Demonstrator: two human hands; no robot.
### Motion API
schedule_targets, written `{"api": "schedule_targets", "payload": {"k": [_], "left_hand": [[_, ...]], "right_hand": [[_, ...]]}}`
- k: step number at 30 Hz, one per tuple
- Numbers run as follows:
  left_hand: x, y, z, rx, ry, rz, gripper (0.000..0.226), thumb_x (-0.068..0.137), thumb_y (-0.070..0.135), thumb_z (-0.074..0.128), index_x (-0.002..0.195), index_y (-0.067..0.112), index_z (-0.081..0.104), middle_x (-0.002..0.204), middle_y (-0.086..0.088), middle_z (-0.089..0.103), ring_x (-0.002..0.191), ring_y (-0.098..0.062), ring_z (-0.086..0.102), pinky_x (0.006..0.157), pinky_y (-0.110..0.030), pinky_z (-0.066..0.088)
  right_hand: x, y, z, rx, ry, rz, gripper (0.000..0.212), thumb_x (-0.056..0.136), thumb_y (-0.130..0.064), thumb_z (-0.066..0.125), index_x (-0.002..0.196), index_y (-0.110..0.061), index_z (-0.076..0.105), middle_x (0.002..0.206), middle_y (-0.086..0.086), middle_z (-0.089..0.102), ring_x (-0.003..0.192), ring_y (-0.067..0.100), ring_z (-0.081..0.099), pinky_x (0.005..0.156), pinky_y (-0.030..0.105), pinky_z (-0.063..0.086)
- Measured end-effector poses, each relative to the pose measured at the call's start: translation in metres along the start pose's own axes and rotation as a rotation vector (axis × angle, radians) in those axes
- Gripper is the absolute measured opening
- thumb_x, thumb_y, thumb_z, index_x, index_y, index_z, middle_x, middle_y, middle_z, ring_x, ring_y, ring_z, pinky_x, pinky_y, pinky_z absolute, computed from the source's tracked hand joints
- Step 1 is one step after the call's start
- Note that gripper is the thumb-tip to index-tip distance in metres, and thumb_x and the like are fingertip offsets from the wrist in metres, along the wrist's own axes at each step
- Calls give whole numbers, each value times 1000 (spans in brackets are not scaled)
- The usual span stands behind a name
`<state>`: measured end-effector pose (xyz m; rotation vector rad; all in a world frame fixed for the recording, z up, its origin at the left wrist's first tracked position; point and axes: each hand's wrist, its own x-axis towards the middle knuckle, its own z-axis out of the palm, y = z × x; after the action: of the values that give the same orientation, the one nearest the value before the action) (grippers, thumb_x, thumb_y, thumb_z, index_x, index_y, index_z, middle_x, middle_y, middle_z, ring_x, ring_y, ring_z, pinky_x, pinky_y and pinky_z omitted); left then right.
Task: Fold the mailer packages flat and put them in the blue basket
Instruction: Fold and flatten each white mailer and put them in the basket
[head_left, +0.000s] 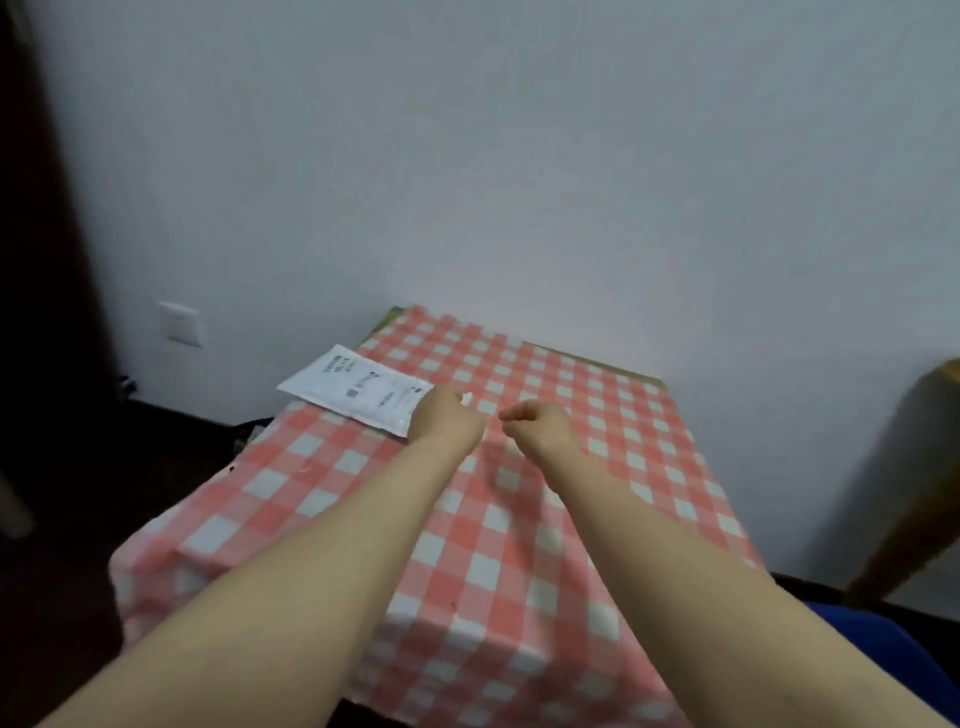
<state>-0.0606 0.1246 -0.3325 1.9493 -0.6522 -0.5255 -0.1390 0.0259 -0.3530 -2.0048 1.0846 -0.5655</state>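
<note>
Since one white mailer (357, 391) lies flat at the far left edge of the worktop (597, 467), a good next move is to slide it closer and press it flat. No blue basket can be made out for sure. The left hand (441, 415) is curled, just beside the mailer, with a tiny white bit at its fingertips. The right hand (540, 423) is curled and holds nothing.

A red-and-white checked tablecloth (519, 519) covered the table across the frame's centre. A white wall switch plate (180, 323) sat at middle left. A wooden chair part (914, 483) stood at the right edge.
</note>
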Motion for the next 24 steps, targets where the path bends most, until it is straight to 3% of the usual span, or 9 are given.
{"api": "schedule_targets", "payload": {"k": [4, 6, 9, 11, 14, 17, 19, 22, 24], "left_hand": [[30, -39, -42, 48, 110, -68, 49, 90, 5, 46, 138, 9, 44, 141, -9, 48, 129, -26, 45, 101, -29, 36], [43, -53, -57, 61, 147, -99, 51, 89, 4, 46, 139, 9, 43, 143, -9, 46, 131, -27, 43, 104, -30, 35], [60, -69, -71, 98, 200, -124, 48, 90, 5, 46, 137, 9, 45, 142, -9, 47, 130, -29, 44, 102, -30, 36], [65, -74, -75, 108, 227, -136, 43, 92, 6, 46, 135, 8, 47, 141, -10, 47, 128, -28, 45, 99, -30, 37], [67, -77, -77, 109, 253, -162, 38, 93, 10, 48, 131, 5, 48, 136, -13, 50, 123, -30, 48, 93, -30, 39], [62, -74, -75, 97, 303, -142, 40, 87, 14, 52, 127, 7, 51, 131, -14, 53, 119, -34, 50, 92, -32, 40], [54, -68, -72, 95, 359, -117, 46, 83, 17, 54, 129, 10, 50, 132, -16, 51, 123, -35, 43, 99, -37, 37], [34, -50, -65, 80, 392, -86, 59, 85, 19, 57, 139, 7, 38, 139, -18, 41, 131, -34, 32, 107, -37, 27], [20, -39, -57, -43, 384, -99, 64, 83, 25, 61, 138, 3, 35, 138, -20, 43, 129, -35, 36, 107, -37, 32]], "right_hand": [[39, -23, 57, -182, -131, -38, 36, 87, -13, 58, 123, -7, 59, 124, 12, 61, 108, 26, 59, 94, 36, 48], [59, -28, 75, -466, -187, -65, 39, 84, -34, 62, 117, -14, 56, 126, 9, 57, 119, 28, 50, 101, 41, 41], [77, -37, 86, -781, -214, -121, 58, 73, -57, 68, 115, -21, 51, 118, 4, 56, 122, 28, 41, 100, 41, 29], [79, -42, 88, -799, -217, -139, 57, 69, -55, 73, 111, -22, 53, 107, 0, 59, 110, 24, 47, 97, 39, 31], [75, -48, 84, -570, -267, -171, 49, 68, -31, 83, 109, -14, 61, 102, 0, 67, 96, 20, 61, 89, 34, 48], [59, -52, 65, -184, -295, -141, 39, 74, -9, 78, 109, -11, 60, 107, 4, 67, 92, 21, 67, 79, 32, 55], [47, -51, 43, 22, -326, -95, 35, 77, -1, 73, 107, -13, 58, 106, 6, 67, 84, 19, 67, 76, 32, 57], [30, -43, 3, 97, -344, -32, 29, 79, 5, 63, 102, -12, 61, 101, 11, 68, 83, 24, 66, 82, 42, 56], [15, -33, -28, 86, -357, 4, 29, 78, 8, 61, 102, -7, 63, 98, 14, 69, 83, 26, 66, 84, 44, 55]]}}
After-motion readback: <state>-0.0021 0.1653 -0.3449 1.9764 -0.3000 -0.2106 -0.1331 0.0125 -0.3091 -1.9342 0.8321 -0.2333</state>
